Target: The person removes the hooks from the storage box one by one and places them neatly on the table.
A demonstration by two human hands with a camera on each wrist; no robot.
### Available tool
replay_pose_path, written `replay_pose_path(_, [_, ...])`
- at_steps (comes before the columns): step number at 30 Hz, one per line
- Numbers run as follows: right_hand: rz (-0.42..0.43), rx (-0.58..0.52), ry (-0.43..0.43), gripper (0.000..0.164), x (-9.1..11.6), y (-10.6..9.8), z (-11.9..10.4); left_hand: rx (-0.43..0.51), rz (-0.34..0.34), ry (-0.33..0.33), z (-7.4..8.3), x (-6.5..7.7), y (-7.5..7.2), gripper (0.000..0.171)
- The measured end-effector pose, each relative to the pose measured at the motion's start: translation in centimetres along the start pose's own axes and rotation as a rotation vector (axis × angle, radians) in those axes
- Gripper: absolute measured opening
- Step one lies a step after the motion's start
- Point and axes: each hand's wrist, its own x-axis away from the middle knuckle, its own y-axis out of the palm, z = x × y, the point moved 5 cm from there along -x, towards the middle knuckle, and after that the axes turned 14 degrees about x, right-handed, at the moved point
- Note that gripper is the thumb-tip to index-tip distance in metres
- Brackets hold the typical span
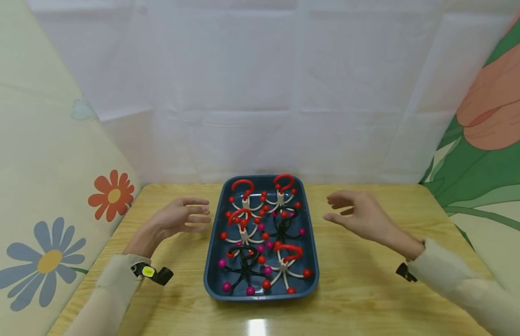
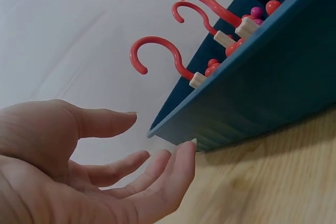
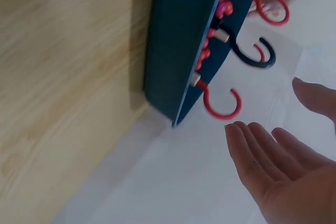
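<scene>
A dark blue tray [image 1: 264, 298] stands on the table, holding several small hangers with curved hooks and ball-tipped arms. Most have red hooks, white arms and red balls, like the front right hanger [image 1: 284, 267]. The front left hanger [image 1: 245, 267] and another black hanger [image 1: 282, 229] carry magenta balls. My left hand [image 1: 178, 217] hovers just left of the tray, fingers extended and nothing in them. On the other side my right hand [image 1: 361, 215] is held apart from the tray, fingers slightly bent, thumb spread. In the right wrist view its fingertips show near a red hook [image 3: 223, 114].
The wooden table [image 1: 369, 289] extends on both sides of the tray. Behind it hangs a white sheet [image 1: 251, 93]. Flower-patterned cloth [image 1: 33, 163] covers the left side, and a similar floral cloth [image 1: 491, 186] the right. Both wrists wear small dark straps.
</scene>
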Motion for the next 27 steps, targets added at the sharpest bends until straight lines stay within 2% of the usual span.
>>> replay_pose_path(6, [-0.045,-0.167,0.004,0.046,0.8,1.3,-1.6,0.090,-0.018,-0.061,-0.9,-0.7,0.3,0.061])
replay_pose_path(13, [-0.152,-0.361,0.005,0.044,1.7,3.9,-3.3,0.114,-0.042,-0.079,-1.6,-1.6,1.2,0.062])
replay_pose_path(20, [-0.226,-0.460,0.026,0.044,2.5,6.0,-4.3,0.104,-0.022,-0.089,-2.1,-2.1,1.6,0.064])
replay_pose_path(27, [-0.216,-0.507,0.047,0.043,2.8,6.4,-4.6,0.115,0.002,-0.098,-2.1,-2.1,1.8,0.060])
